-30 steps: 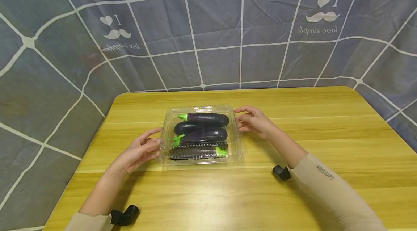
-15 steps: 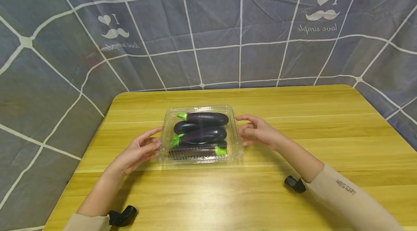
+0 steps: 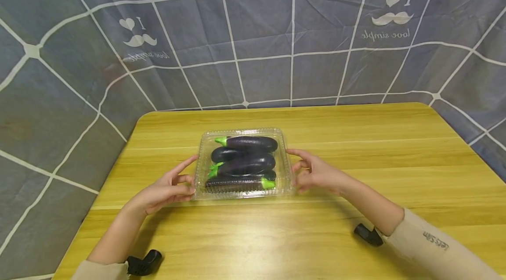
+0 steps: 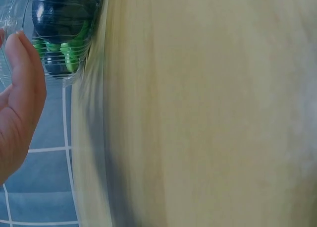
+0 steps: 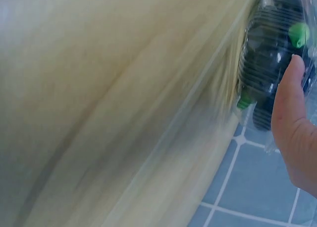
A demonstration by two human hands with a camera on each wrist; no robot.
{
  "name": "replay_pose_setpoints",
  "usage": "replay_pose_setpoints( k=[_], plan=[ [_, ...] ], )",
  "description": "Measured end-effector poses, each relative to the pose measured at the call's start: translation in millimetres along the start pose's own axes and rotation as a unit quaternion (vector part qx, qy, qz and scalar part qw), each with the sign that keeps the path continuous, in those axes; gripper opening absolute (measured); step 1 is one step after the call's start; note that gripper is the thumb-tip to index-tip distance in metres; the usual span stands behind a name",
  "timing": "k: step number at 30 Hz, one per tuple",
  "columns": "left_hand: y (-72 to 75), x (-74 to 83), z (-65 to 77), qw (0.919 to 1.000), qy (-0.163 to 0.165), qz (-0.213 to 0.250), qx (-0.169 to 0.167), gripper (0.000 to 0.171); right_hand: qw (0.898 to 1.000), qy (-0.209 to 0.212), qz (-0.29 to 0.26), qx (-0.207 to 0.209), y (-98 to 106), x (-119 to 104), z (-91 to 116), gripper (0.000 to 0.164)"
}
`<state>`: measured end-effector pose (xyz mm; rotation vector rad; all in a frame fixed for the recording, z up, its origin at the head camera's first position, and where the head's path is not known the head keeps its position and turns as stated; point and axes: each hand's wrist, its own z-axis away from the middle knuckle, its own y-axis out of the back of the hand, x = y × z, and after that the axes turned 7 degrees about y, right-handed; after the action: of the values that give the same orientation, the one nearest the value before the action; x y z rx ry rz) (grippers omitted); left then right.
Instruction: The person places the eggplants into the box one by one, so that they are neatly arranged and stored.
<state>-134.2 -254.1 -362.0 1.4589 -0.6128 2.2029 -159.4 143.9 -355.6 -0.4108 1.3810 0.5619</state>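
Note:
A clear plastic clamshell box (image 3: 284,157) sits on the table with its ridged lid over several dark eggplants (image 3: 246,163) with green stems. At the box's left side, my left hand (image 3: 164,192) pinches the near part of the rim, its index finger reaching along the edge. My right hand (image 3: 316,172) grips the opposite rim in a similar way, thumb and bent fingers at the edge, index finger extended. In the left wrist view the box (image 4: 59,76) lies beyond the fingers (image 4: 25,71). The right wrist view has the thumb (image 5: 287,105) against the box wall; other fingers are hidden there.
The wood-grain table (image 3: 253,236) has rounded far corners. A grey curtain (image 3: 265,43) with white grid lines hangs behind and along both sides. Black wrist devices (image 3: 145,263) sit below both forearms.
My right hand has slid along the box's right side toward its near corner. The left fingers have spread, with the thumb lower on the rim. The box has hardly moved.

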Motion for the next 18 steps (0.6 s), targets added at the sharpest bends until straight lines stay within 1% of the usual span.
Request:
replay_pose_setpoints(
  k=[6,10,13,18],
  plan=[
    [2.1,-1.9,-0.2,0.9995,-0.004,0.020,-0.026,0.089,1.000,0.002,-0.007,-0.011,-5.5,1.1,1.9,0.093],
    [2.1,-2.2,0.5,0.9990,-0.010,0.017,-0.041,0.091,0.999,0.003,-0.027,-0.016,-7.1,2.4,2.2,0.093],
    [1.4,-1.8,1.1,0.9990,-0.006,0.014,-0.043,0.093,0.999,0.001,-0.049,-0.021,-7.5,2.9,2.6,0.093],
    [0.9,-0.5,1.7,0.9990,0.005,0.020,-0.040,0.093,0.996,-0.007,-0.080,-0.029,-7.6,3.4,3.4,0.092]
  ],
)
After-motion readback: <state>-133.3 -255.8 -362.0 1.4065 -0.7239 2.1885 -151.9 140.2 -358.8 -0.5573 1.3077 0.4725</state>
